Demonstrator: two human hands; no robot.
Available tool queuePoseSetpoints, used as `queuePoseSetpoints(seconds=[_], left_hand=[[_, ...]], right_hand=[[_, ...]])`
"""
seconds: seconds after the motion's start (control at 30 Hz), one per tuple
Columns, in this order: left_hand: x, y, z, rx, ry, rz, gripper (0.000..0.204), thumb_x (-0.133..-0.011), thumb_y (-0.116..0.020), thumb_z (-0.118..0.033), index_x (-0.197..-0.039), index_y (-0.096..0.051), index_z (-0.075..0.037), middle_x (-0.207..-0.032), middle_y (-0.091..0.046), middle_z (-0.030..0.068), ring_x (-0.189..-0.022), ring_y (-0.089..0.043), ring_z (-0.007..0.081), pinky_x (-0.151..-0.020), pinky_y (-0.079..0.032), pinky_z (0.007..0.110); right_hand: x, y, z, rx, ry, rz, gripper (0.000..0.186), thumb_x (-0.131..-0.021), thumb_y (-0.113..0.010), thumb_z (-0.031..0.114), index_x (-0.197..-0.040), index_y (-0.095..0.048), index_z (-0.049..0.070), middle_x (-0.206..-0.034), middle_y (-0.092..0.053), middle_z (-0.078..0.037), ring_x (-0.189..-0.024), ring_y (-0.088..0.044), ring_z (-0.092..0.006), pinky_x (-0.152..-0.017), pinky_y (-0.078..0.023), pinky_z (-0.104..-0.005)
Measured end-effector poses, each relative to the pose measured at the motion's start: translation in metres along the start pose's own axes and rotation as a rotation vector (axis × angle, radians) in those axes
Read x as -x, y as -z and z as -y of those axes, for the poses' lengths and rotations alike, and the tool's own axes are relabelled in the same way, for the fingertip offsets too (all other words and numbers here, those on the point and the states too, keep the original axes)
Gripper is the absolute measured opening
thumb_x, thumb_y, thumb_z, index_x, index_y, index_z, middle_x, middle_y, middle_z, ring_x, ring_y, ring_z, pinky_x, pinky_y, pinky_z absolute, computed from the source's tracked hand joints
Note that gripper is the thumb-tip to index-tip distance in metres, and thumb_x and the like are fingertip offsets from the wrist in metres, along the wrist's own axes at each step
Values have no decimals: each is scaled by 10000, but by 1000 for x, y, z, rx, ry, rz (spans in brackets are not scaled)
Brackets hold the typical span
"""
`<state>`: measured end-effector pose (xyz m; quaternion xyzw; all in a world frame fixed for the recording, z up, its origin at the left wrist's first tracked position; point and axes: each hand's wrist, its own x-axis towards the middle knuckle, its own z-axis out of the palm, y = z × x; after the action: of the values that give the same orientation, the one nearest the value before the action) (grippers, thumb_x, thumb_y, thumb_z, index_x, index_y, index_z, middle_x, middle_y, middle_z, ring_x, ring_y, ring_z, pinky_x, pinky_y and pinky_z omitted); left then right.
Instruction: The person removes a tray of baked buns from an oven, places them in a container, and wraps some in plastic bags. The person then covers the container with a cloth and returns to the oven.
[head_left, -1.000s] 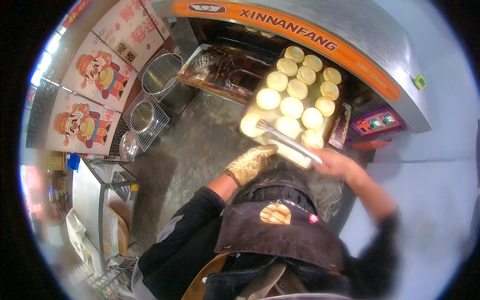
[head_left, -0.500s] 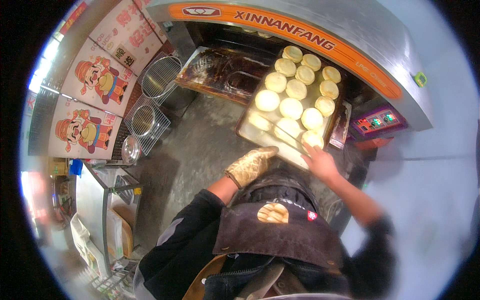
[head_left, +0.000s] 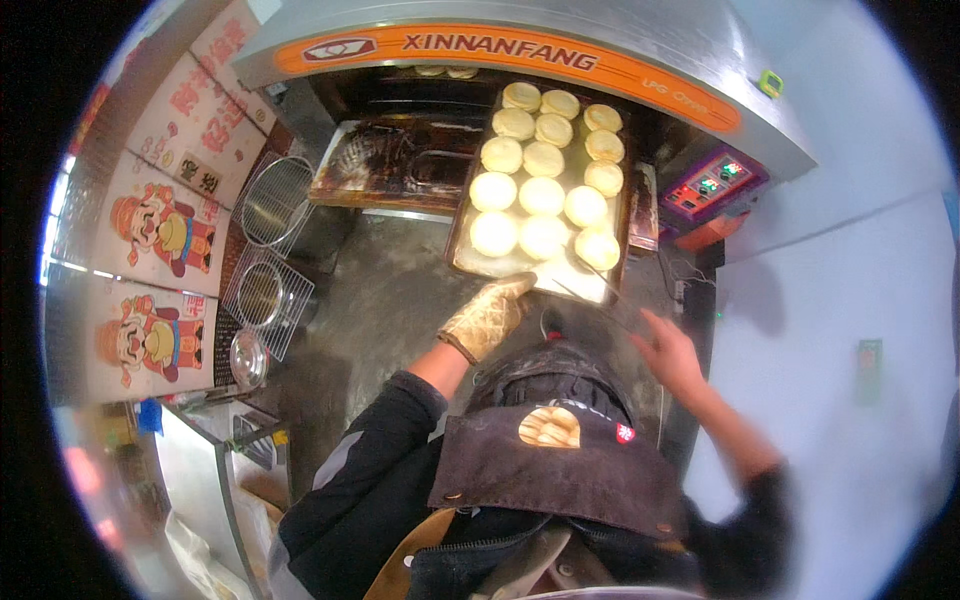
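Note:
A baking tray [head_left: 574, 287] bearing several pale round pastries [head_left: 542, 196] juts out of the oven mouth. My left hand [head_left: 489, 314], in a patterned tan oven mitt, is closed on its front edge. My right hand [head_left: 664, 350] grips thin metal tongs [head_left: 606, 304], blurred, whose tips reach toward the pastry at the tray's front right [head_left: 596, 246].
An oven [head_left: 500, 48] with a lit control panel [head_left: 712, 187] stands ahead, a dark stained ledge [head_left: 369, 161] left of the tray. Wire racks [head_left: 282, 298], a lidded steel bowl [head_left: 249, 357] and a metal table [head_left: 186, 462] are at left, a pale wall [head_left: 830, 290] at right.
The tongs have left the front-left pastry for the right side of the tray. My right hand has drawn right and down. The view has shifted, and the tray sits further left in it.

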<state>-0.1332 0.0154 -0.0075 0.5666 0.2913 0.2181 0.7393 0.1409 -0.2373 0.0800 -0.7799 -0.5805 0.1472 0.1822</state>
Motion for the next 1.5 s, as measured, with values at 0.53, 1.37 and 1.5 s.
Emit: queuePoseSetpoints(seconds=[0.53,1.37,1.5], left_hand=[[-36,-50,-11,46,127,1,263,-1086,-594,-120,-1327,-645,-30,-937,-659,37,-799,-619,107,-719,-544,240],[-118,-94,-66,623,518,28,452,-1082,-645,-215,-1410,-528,73,-1393,-621,187,-1274,-572,210,-1148,-446,317],[-132,-75,-75,586,542,49,407,-1101,-595,-213,-1383,-547,77,-1397,-618,187,-1280,-562,243,-1162,-434,342]], right_hand=[[3,-38,-57,-1851,-1062,231,415,-1043,-657,534,-1120,-544,142,-813,-507,-17,-567,-374,-72,-473,-304,-227],[27,-11,-150,-12,-168,-250,597,-945,-787,259,-1488,-563,154,-966,-587,-128,-781,-675,-355,-638,-558,-469],[1,-22,-106,-100,-280,-226,618,-927,-799,175,-1500,-565,166,-1021,-633,-185,-820,-686,-409,-688,-556,-488]])
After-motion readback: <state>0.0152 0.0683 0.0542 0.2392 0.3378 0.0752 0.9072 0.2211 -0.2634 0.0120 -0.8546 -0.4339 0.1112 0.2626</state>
